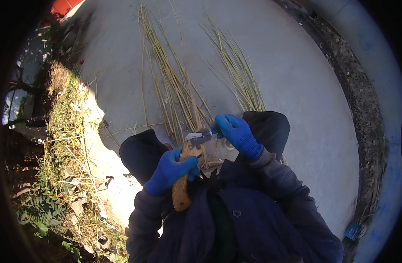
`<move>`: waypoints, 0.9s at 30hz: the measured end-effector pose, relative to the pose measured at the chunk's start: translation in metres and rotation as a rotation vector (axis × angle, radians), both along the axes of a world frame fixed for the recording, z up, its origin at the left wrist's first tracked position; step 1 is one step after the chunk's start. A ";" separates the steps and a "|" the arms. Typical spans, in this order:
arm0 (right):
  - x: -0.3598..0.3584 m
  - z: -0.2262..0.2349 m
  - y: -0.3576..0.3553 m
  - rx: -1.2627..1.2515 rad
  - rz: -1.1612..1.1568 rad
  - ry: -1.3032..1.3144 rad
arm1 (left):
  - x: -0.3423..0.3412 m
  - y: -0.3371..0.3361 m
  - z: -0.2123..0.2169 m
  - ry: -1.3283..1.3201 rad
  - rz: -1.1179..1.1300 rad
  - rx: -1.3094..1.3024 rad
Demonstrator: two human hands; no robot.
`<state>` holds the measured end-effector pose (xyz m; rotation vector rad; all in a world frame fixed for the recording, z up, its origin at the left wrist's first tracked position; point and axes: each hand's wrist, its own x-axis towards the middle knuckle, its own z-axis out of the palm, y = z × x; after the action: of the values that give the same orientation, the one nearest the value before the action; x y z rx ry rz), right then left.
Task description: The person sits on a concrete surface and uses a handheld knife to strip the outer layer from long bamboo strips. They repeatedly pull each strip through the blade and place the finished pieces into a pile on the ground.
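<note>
A pale concrete floor (315, 96) is seen from above, bordered at the left by a sunlit strip of plant litter (65, 144). Beyond the knees, a long bundle of thin stems (166, 74) is laid out, its stalks splayed and pointing away from the body; to its right, well apart at the far ends, a second bundle of greener stems (238, 70) is spread at a slant. Between the knees, close in front of the dark jacket (262, 215), a wooden-handled tool (181, 190) is held up off the floor. Its long axis is set roughly away from the body, leaning slightly right, with the rounded butt directed at the jacket. The handle is wrapped by the blue-gloved left hand (172, 171), with the thumb laid across the wood. The fingers of the blue-gloved right hand (238, 131) are bent beside the far end; whether anything is pinched there cannot be told. The grey metal head (201, 138) is turned crosswise, toward those fingers.
</note>
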<state>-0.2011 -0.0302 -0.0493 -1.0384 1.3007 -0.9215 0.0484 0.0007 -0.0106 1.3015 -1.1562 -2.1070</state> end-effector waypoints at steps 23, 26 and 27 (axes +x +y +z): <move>-0.008 0.015 0.101 -0.825 0.304 0.486 | 0.009 -0.111 -0.007 0.115 0.563 -0.240; -0.037 0.025 0.098 -0.881 0.433 0.630 | 0.005 -0.127 -0.019 0.153 0.496 -0.354; -0.044 0.028 0.093 -0.937 0.447 0.671 | 0.002 -0.132 -0.020 0.128 0.456 -0.369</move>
<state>-0.2449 0.0624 -0.0213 -2.4172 1.0425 -0.8578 0.0503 -0.1317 -0.0309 1.1103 -1.0158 -1.5399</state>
